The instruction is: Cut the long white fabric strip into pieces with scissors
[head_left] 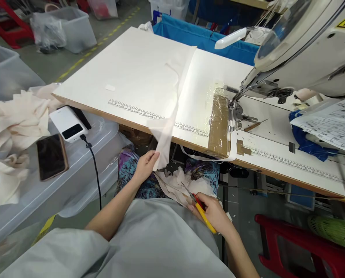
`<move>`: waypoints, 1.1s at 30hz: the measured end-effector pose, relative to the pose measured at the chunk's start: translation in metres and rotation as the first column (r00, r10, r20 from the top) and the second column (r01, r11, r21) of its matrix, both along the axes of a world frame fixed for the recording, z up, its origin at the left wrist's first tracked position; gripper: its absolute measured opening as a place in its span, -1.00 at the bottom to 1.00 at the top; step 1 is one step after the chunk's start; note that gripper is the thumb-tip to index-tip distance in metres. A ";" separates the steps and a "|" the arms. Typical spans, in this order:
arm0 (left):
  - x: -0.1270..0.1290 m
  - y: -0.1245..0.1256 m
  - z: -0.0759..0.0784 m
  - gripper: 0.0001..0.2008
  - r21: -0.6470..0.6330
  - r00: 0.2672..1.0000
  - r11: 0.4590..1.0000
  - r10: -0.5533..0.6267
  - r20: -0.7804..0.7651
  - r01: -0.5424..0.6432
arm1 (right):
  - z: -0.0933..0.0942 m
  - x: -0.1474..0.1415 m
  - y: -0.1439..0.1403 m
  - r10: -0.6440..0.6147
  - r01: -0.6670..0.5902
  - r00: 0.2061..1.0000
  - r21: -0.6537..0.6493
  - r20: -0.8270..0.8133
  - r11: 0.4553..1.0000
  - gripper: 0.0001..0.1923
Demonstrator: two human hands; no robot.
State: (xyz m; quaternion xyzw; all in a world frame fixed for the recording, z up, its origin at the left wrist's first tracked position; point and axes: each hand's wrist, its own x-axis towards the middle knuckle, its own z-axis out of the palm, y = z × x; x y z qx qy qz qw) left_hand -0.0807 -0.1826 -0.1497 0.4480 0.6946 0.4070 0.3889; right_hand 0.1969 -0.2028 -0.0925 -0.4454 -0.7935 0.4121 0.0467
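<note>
My left hand point(145, 165) pinches the lower end of a sheer white fabric strip point(172, 112) that runs up over the edge of the white sewing table point(137, 73). My right hand point(212, 211) grips small thread snips with a yellow handle point(203, 213), blades pointing up-left over a bunched piece of cream fabric point(178, 185) in my lap. Both hands sit below the table's front edge. The sewing machine point(305, 46) stands at the right, its needle area point(234, 110) beside a taped brown patch point(219, 125).
A clear plastic bin lid point(74, 162) at left carries a dark phone point(51, 156), a white power bank point(68, 124) with black cable, and cream fabric pieces point(10, 127). A blue cloth bin point(201, 34) stands behind the table. A red stool point(305, 247) is at lower right. Printed papers point(331, 119) lie by the machine.
</note>
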 end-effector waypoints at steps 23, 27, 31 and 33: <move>0.040 -0.056 0.080 -0.70 -0.031 0.923 0.930 -0.367 -0.115 0.366 | 0.027 -0.004 0.015 0.049 -0.056 0.998 -0.235 -0.035 0.970 -0.57; 0.041 -0.057 0.081 -0.65 -0.210 0.866 0.888 -0.305 0.396 0.408 | 0.022 -0.008 0.021 0.123 -0.122 0.992 -0.223 -0.009 0.967 -0.57; 0.039 -0.056 0.079 -0.57 -0.257 0.738 0.879 -0.144 0.660 0.401 | 0.014 -0.010 0.026 0.198 -0.187 0.980 -0.266 0.014 0.946 -0.56; 0.037 -0.056 0.077 -0.56 -0.257 0.704 0.884 -0.107 0.702 0.390 | 0.013 -0.011 0.027 0.224 -0.215 0.975 -0.301 -0.003 0.929 -0.55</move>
